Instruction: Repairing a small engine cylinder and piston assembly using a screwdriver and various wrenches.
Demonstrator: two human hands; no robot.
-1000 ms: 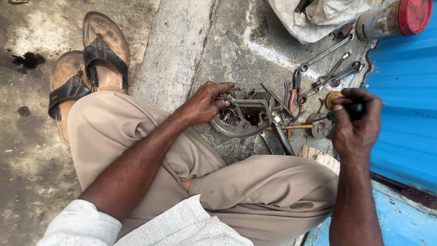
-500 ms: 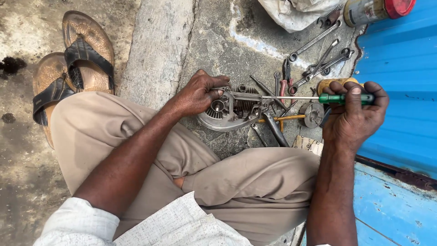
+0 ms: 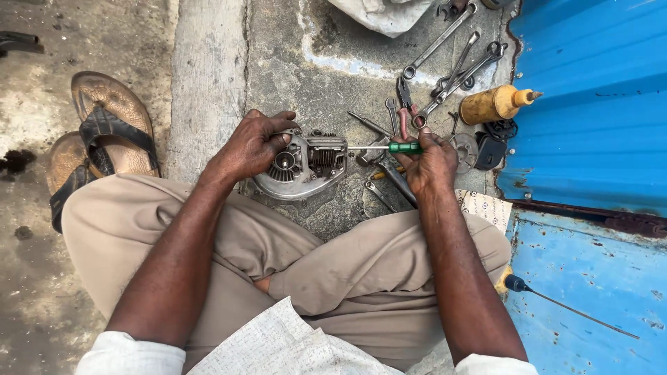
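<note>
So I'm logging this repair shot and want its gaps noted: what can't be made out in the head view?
- Tip of the green-handled screwdriver: hidden against the grey finned metal engine casing.
- Casing's left side: covered by the left hand.
- Screwdriver handle's end: wrapped by the right hand.
- White cloth bag: cut off by the top edge.
- Casing's underside: faces the concrete.
</note>
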